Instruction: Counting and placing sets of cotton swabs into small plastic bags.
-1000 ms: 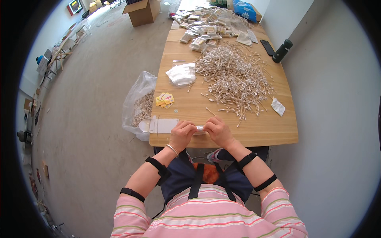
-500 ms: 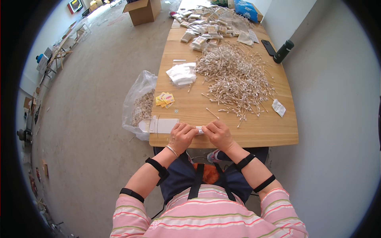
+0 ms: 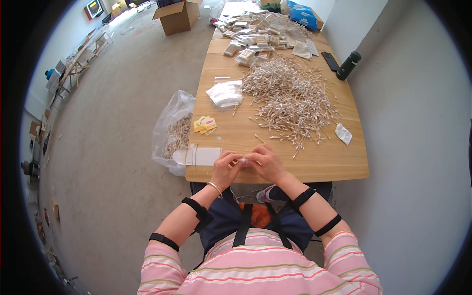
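At the near edge of the wooden table (image 3: 290, 167), my left hand (image 3: 226, 167) and my right hand (image 3: 264, 163) meet with fingers pinched. Between the fingertips shows a small whitish, shiny plastic packet (image 3: 243, 160), mostly hidden by the fingers. Left of my left hand lies a flat white box-like holder (image 3: 207, 156) with a band around it. Beyond it rests a small stack of yellow cards (image 3: 204, 124). A big heap of cotton swabs (image 3: 295, 98) spreads ahead of my right hand, and a pile of clear plastic bags (image 3: 225, 93) lies to its left.
Filled packets (image 3: 255, 34) are heaped at the far end. A dark bottle (image 3: 348, 65) and a phone (image 3: 330, 61) stand by the right wall. Crumpled tissue (image 3: 343, 133) lies at the right edge. A clear sack of swabs (image 3: 172, 132) is beside the table's left edge.
Both hands have drawn closer together, and the fingers now cover more of the packet. The right hand has shifted slightly left. Things on the table stay as they were.
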Demonstrator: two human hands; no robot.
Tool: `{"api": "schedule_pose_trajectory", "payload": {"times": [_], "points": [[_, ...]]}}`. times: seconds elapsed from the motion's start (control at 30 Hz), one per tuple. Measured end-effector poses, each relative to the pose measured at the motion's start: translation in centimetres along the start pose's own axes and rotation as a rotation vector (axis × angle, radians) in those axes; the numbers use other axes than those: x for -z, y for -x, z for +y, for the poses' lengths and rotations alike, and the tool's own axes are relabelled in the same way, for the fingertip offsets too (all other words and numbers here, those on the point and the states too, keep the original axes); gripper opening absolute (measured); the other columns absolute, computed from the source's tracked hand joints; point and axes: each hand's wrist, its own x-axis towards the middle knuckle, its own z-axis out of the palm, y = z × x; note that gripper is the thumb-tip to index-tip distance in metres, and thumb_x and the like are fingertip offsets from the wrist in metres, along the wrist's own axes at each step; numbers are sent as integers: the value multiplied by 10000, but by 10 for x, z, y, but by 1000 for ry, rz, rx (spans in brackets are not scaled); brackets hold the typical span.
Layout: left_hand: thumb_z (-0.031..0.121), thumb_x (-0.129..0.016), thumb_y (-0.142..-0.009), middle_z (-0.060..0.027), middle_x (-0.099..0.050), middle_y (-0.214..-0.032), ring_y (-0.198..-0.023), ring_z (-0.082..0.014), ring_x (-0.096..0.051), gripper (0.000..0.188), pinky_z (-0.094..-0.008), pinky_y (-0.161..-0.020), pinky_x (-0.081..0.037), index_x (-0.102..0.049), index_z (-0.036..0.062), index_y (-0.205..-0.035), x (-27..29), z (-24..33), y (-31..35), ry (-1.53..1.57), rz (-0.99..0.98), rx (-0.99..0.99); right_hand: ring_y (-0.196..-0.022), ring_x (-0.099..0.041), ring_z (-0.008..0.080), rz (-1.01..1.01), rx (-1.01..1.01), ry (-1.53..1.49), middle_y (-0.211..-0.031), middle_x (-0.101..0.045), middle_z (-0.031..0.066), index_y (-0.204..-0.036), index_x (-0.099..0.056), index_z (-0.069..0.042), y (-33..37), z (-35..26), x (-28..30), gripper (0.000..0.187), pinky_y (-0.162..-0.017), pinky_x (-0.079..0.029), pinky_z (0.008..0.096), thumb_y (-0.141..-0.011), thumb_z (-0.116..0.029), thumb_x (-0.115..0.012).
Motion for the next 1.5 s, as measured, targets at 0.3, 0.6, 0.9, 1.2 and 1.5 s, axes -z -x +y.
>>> {"api": "schedule_pose_trajectory", "payload": {"times": [0.3,0.6,0.9,1.2,1.5], "points": [[58,-696,-782,-81,-630,-828,-648,-157,-598,93,-263,-588,-493,-655,37,-863,0,-11,-7,-20,-60,15,-868,-548,238,-27,-49,-63,-836,-586,32,-787,-655,-92,-1,3,-12,35,-743,-472,344,-772,-123,-658],[44,-688,-801,-75,-648,-821,-733,-136,-624,86,-261,-671,-527,-644,20,-872,6,-10,-9,135,-37,75,-903,-543,268,-24,-148,-180,-845,-590,65,-812,-660,-76,-11,3,-6,76,-786,-459,362,-763,-133,-672],[67,-655,-834,-82,-650,-790,-715,-137,-623,65,-274,-627,-510,-639,9,-857,5,-7,-9,39,-50,90,-876,-556,273,-173,-283,-301,-798,-579,72,-809,-671,-68,-8,14,-4,105,-761,-458,363,-768,-161,-696],[124,-675,-844,-39,-674,-813,-729,-83,-604,140,-235,-636,-497,-670,2,-914,-3,-12,-14,164,-168,238,-715,-547,147,-147,-271,-418,-791,-579,50,-874,-698,-56,-1,27,-11,142,-626,-444,281,-797,-174,-715],[127,-650,-863,10,-634,-749,-690,-37,-529,115,-193,-624,-434,-665,15,-847,-11,-17,-22,287,-168,463,-697,-518,87,-172,-583,-758,-760,-571,19,-788,-662,-23,2,49,-33,165,-617,-427,244,-795,-185,-692]]}}
